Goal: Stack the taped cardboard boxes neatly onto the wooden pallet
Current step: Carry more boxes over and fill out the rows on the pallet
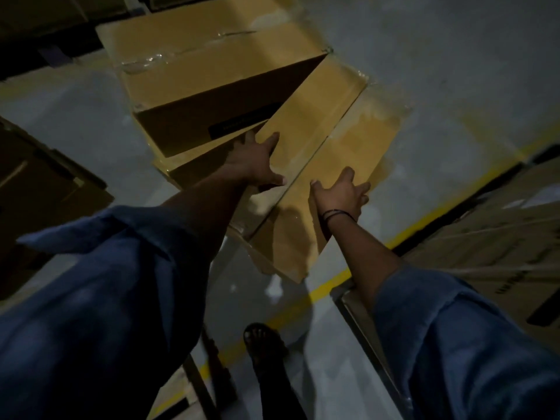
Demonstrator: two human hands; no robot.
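The taped box lies on the grey floor, with a second box resting partly on it. It is likely stiff, bulky and tape-slick, so opposite edges suit best. The left hand presses flat with fingers spread. The right hand sits at the edge, its grip unclear.

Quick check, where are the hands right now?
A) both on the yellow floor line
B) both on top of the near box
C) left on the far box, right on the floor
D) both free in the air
B: the left hand and the right hand both rest with spread fingers on the top face of the near box.
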